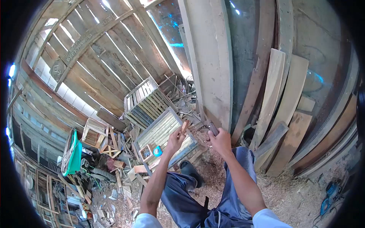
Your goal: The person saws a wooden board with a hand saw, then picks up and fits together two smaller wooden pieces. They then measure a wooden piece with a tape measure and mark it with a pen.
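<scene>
We see rough, matt wood planks (pixel 283 98), a slatted wooden crate (pixel 146 102), sawdust-strewn ground (pixel 289 190), matt blue cloth trousers (pixel 232 197).

**Clearance around the hands, cluttered shed**

Ahead of both hands: upright pale post (pixel 213 64), close, blocks forward travel. Right of it: planks (pixel 283 102) leaning against the wall, stacked edge to edge, no gap between them. Left and below: slatted frame (pixel 161 135) lying flat, slatted crate (pixel 146 102) tilted behind it, then scrap wood (pixel 110 146) covering the floor. Open room: sawdust floor (pixel 296 190) to the right of the person's knees, and the air between the hands and the lap.
</scene>
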A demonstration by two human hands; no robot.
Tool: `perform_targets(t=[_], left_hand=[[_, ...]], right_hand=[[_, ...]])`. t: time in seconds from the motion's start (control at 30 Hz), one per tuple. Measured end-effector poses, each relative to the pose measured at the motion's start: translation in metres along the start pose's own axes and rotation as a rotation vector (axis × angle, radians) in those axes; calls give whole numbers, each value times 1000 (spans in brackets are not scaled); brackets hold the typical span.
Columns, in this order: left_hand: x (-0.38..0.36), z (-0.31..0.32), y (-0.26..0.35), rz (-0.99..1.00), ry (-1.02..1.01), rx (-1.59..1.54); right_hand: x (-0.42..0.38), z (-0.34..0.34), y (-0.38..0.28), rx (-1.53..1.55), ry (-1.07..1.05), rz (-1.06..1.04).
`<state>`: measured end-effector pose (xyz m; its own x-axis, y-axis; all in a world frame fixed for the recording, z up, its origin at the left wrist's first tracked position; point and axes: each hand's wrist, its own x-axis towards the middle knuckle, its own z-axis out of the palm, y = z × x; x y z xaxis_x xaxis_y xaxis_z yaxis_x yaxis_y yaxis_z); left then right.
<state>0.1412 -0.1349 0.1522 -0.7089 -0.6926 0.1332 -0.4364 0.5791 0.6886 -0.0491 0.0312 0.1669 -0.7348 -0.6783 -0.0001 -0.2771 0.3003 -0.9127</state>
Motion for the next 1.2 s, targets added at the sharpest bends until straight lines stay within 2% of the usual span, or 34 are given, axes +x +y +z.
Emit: perform_targets(t=[0.1, 0.13, 0.23, 0.33, 0.43, 0.5, 0.53, 0.63, 0.7, 0.73, 0.8, 0.83, 0.97, 1.03, 1.17, 1.2], left_hand=[[-10, 18, -11, -167, 105, -491], [-16, 22, 7, -205, 149, -744], [-16, 31, 15, -225, 129, -830], [-5, 30, 12, -248, 81, -1072], [5, 25, 7, -309, 56, -1218], [11, 22, 9, -327, 69, -1338], [13, 21, 11, -288, 68, -1317], [19, 21, 12, -360, -4, -1445], [21, 22, 12, -395, -34, -1407], [24, 25, 11, -425, -44, -1380], [26, 28, 20, -467, -61, -1319], [26, 30, 21, -456, -68, -1307], [28, 33, 25, -436, -94, -1351], [27, 36, 22, -419, -89, -1371], [23, 33, 25, -398, -93, -1195], [22, 33, 19, -369, -89, -1134]], right_hand=[[-1, -1, 8, -32, 27, -39], [-1, -1, 9, -50, 32, -61], [-4, -5, 9, -67, 31, -85], [-11, -10, 3, -74, 14, -104], [-18, -19, -16, -71, -64, 12], [-24, -16, -20, -46, -42, -6], [-24, -15, -19, 0, -43, -8], [-22, -16, -14, 82, -47, 38], [-23, -19, -10, 150, -80, 105], [-19, -17, -1, 130, -86, 132], [-10, -16, 6, 21, -66, 44], [-7, -15, 11, -34, -55, 1], [0, -3, 31, 108, -26, -3], [-4, -7, 15, 231, -78, 79], [-10, -12, -6, 388, -158, 151], [-8, -8, 3, 308, -122, 107]])
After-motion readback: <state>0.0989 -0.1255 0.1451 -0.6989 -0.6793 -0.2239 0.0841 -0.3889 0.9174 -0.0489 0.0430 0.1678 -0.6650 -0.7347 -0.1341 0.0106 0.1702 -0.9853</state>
